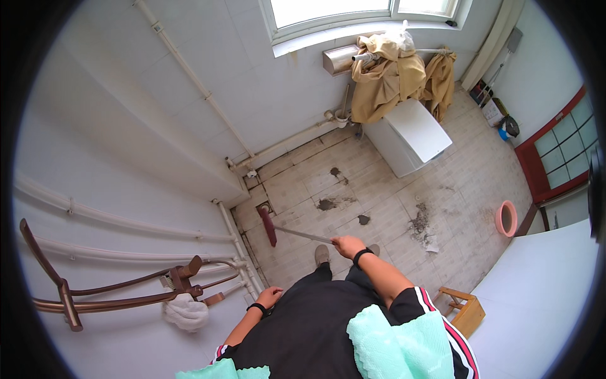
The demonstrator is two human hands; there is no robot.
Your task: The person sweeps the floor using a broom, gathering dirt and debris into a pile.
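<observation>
My right hand (348,247) grips the grey handle of a broom (269,228) near its end. The broom's dark red head rests on the tiled floor at the left, beside a floor drain (264,207). My left hand (269,297) hangs by my left side, with no tool visible in it; its fingers are partly curled. Several dark dirt patches (326,204) lie on the floor in front of my feet. Farther right is a heap of grey debris (420,219), with a pale scrap (432,243) at its lower edge.
A white lidded appliance (407,137) stands by the window wall under draped tan cloth (393,85). At right are a pink basin (506,218), a red-framed door (558,147) and a wooden stool (464,312). White pipes (241,256) and a bronze-coloured shower fixture (182,282) line the left wall.
</observation>
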